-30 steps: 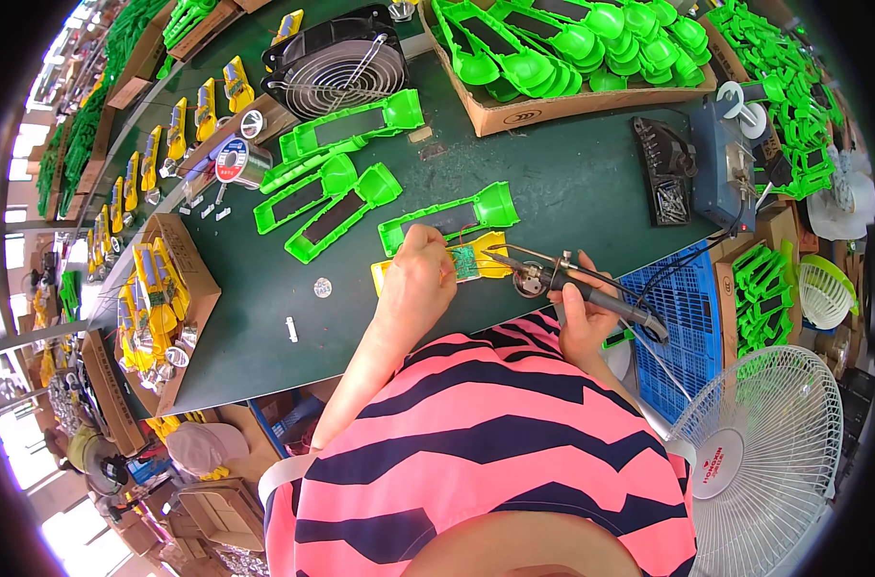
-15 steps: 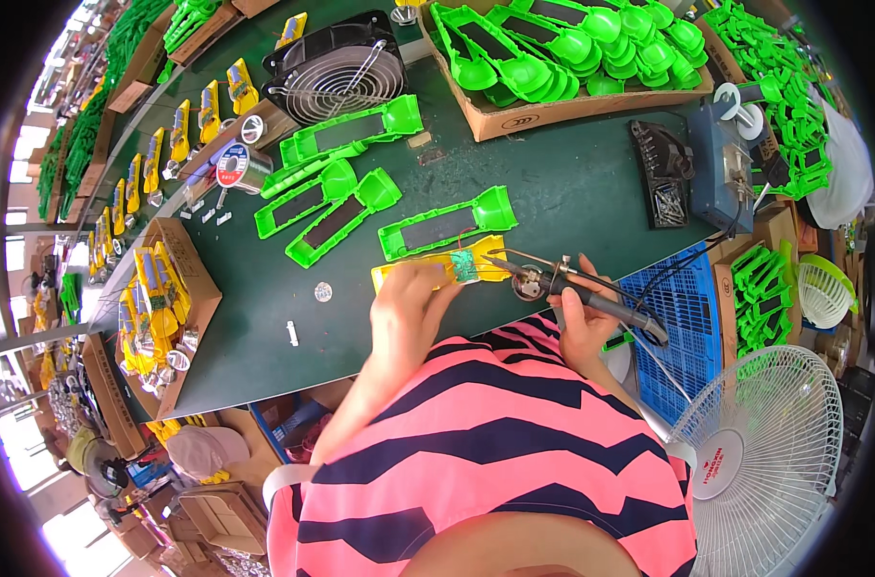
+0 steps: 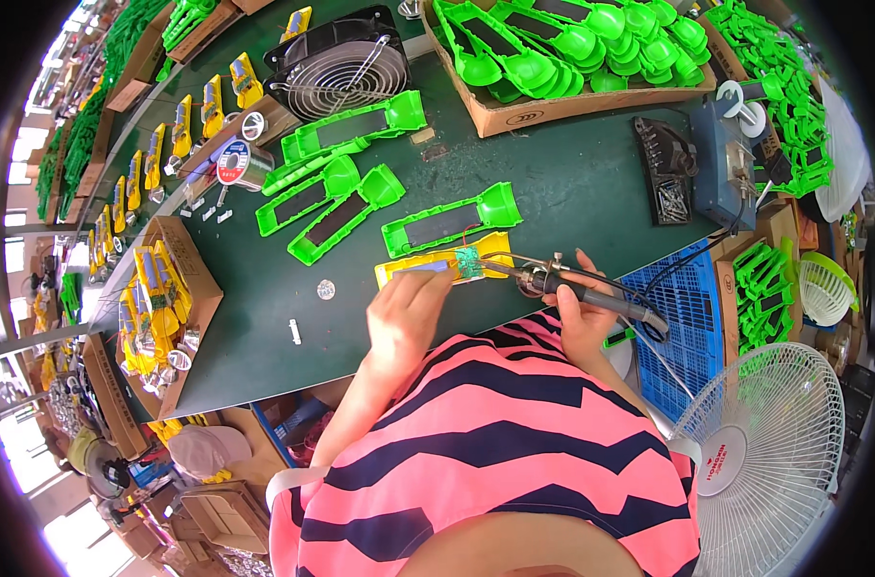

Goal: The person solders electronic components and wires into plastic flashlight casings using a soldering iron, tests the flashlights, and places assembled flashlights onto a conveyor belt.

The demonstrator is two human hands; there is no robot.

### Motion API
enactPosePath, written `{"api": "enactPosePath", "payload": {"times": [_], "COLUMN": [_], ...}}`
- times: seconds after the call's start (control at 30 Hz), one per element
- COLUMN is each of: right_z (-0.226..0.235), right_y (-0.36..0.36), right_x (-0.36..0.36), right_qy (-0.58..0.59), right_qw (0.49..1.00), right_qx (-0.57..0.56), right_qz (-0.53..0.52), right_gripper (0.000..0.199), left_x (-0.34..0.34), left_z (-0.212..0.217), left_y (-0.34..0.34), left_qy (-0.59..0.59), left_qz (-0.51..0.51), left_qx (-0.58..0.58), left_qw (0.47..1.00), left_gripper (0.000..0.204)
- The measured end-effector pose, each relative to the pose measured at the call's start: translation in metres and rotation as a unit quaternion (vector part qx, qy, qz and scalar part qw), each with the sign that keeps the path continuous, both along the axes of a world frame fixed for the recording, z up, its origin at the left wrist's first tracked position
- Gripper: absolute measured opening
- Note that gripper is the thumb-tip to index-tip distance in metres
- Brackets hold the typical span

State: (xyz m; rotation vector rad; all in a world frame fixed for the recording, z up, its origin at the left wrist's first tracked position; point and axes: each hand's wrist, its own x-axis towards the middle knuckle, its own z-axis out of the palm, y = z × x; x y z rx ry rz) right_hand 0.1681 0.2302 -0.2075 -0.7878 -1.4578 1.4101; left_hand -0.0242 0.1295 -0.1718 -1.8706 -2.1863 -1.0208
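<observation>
A soldering iron (image 3: 601, 300) with a dark handle and a thin wire guide is gripped in my right hand (image 3: 584, 322). Its tip end meets a small green circuit board (image 3: 468, 262) in a yellow plastic housing (image 3: 496, 244); whether it touches is too small to tell. My left hand (image 3: 405, 315) has its fingers closed on the housing's near side, beside a purple battery (image 3: 428, 268); the fingertips are partly hidden. Just beyond lies a green plastic housing (image 3: 443, 227) with a dark panel, and a thin red wire runs between the two housings.
More green housings (image 3: 344, 216) lie beyond to the left, by a solder spool (image 3: 237, 165) and a black metal-grilled fan (image 3: 339, 72). A carton of green housings (image 3: 553, 113) stands at the back, a blue soldering station (image 3: 721, 163) at right, a carton of yellow parts (image 3: 199, 288) at left.
My left fingers have drawn slightly back toward me, uncovering the purple battery. The iron's tip end has shifted slightly left over the circuit board. The whole view has shifted a little.
</observation>
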Motion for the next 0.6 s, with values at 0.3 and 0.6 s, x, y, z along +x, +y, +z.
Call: {"api": "enactPosePath", "payload": {"times": [0.3,0.6], "right_z": [-0.002,0.003], "right_y": [-0.002,0.002], "right_x": [0.000,-0.002], "right_qy": [-0.018,-0.033], "right_qw": [0.999,0.999], "right_qx": [-0.020,0.029], "right_qz": [-0.029,-0.005], "right_gripper": [0.016,0.017], "left_x": [0.008,0.003], "left_z": [-0.003,-0.002], "left_y": [0.012,0.012], "left_qy": [0.023,0.089], "left_qz": [-0.025,-0.065], "left_qx": [-0.038,-0.081], "left_qw": [0.999,0.991], "left_gripper": [0.023,0.026]}}
